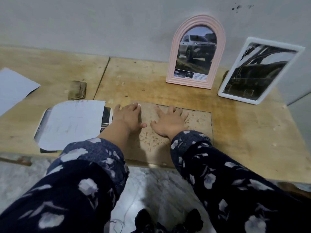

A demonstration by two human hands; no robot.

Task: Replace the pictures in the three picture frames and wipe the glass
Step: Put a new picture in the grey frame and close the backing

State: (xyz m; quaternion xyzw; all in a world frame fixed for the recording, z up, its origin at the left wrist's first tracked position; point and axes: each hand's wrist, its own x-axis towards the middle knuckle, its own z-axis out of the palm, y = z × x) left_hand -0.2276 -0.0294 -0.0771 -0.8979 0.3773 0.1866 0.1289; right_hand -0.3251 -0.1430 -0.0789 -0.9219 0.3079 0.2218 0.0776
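Left of the pink arched frame [196,52] the tabletop [134,76] lies bare to the folded cloth [77,90]; right, the white frame [259,71] stands near, leaving a narrow gap.

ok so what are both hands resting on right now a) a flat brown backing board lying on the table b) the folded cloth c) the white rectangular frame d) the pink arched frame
a: the left hand and right hand lie flat, fingers spread, on the brown backing board, while the pink arched frame and white rectangular frame stand untouched against the wall.
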